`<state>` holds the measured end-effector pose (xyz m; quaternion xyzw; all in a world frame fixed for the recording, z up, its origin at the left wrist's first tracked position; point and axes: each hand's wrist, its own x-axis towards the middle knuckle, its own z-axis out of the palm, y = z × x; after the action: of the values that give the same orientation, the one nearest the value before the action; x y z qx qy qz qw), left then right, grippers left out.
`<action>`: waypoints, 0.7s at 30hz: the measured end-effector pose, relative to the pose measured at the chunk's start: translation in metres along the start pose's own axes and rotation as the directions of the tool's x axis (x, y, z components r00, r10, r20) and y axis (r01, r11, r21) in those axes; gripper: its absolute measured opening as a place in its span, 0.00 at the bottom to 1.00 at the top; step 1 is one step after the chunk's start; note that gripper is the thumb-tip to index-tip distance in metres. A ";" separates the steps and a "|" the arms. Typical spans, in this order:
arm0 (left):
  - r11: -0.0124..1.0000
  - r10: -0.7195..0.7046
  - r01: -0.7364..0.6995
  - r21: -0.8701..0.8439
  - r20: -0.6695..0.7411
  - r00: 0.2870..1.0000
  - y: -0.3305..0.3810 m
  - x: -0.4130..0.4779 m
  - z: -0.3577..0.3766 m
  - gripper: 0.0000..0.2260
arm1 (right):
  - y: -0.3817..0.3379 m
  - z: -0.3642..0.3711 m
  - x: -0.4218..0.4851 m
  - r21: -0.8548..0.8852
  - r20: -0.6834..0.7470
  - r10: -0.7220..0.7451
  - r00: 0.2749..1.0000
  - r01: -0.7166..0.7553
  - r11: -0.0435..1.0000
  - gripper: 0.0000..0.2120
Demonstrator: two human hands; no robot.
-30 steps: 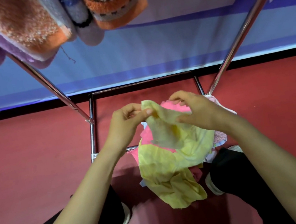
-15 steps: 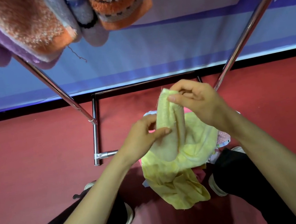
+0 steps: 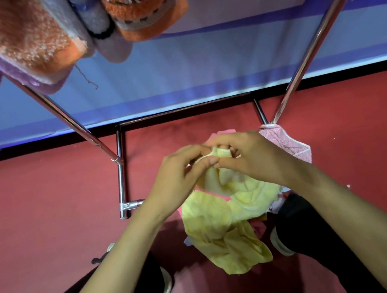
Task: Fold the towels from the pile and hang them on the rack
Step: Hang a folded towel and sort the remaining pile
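At about ten o'clock, orange and purple towels (image 3: 26, 43) already hang from the rack (image 3: 66, 118), whose shiny legs slope down to the red floor (image 3: 36, 234) on either side.

Just left of centre, the left hand (image 3: 179, 176) is nearly closed, thumb and forefinger pinched on the top edge of the yellow towel (image 3: 226, 232). Touching it from the three o'clock side, the right hand (image 3: 253, 159) is curled over the same bunched edge, fingers pinching the cloth too. The rest of the towel droops toward six o'clock, crumpled and twisted, between the person's dark trouser legs.

The step in hand looks like finding the corners before folding. To do it well, each hand should probably slide outward along the hem, left toward nine o'clock and right toward three, until a corner is reached, then lift so the cloth hangs flat and the twist falls out. Folding while it is bunched would likely give a lumpy, uneven hang.

No basket or bin is in view. The pile (image 3: 276, 205) sits loose on the floor under the yellow towel, mostly hidden; a pink towel (image 3: 285, 143) shows at two o'clock, at the foot of the right leg of the rack.
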<state>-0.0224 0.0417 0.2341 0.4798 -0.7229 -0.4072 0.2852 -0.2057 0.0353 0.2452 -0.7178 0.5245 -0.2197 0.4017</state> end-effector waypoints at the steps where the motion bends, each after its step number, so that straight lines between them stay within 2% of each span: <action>1: 0.999 -0.025 0.025 -0.031 -0.003 1.000 -0.003 0.000 -0.001 0.06 | 0.001 -0.001 0.001 -0.064 -0.020 -0.013 1.000 0.012 0.998 0.09; 4: 0.979 -0.151 0.147 -0.138 -0.017 0.988 -0.007 0.001 -0.006 0.07 | 0.002 -0.002 0.003 -0.122 -0.116 -0.016 0.993 0.002 0.993 0.03; 7: 0.970 -0.237 0.237 -0.061 -0.002 0.971 -0.016 0.003 -0.009 0.06 | 0.005 -0.012 0.007 -0.078 -0.293 -0.005 0.956 -0.019 0.997 0.04; 10: 0.962 -0.273 0.273 -0.011 -0.007 0.962 -0.024 0.003 -0.010 0.05 | 0.012 -0.031 0.009 -0.032 -0.443 0.081 0.893 -0.106 0.994 0.05; 16: 0.924 -0.359 0.345 0.163 0.061 0.931 -0.033 0.003 -0.010 0.05 | 0.020 -0.049 0.006 -0.002 -0.546 0.152 0.824 -0.183 0.983 0.06; 18: 0.897 -0.404 0.388 0.211 0.036 0.914 -0.035 0.003 -0.010 0.05 | 0.022 -0.051 0.006 0.012 -0.556 0.169 0.814 -0.196 0.981 0.06; 19: 0.894 -0.423 0.419 0.159 -0.008 0.906 -0.035 0.004 -0.010 0.04 | 0.023 -0.051 0.006 0.004 -0.546 0.181 0.818 -0.214 0.977 0.07; 21: 0.879 -0.467 0.452 -0.153 -0.075 0.881 -0.030 0.005 -0.010 0.05 | 0.026 -0.049 0.004 -0.052 -0.482 0.233 0.844 -0.294 0.955 0.12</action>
<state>-0.0022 0.0271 0.2134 0.6395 -0.5432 -0.4829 0.2506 -0.2552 0.0111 0.2520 -0.5874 0.7125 -0.2970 0.2432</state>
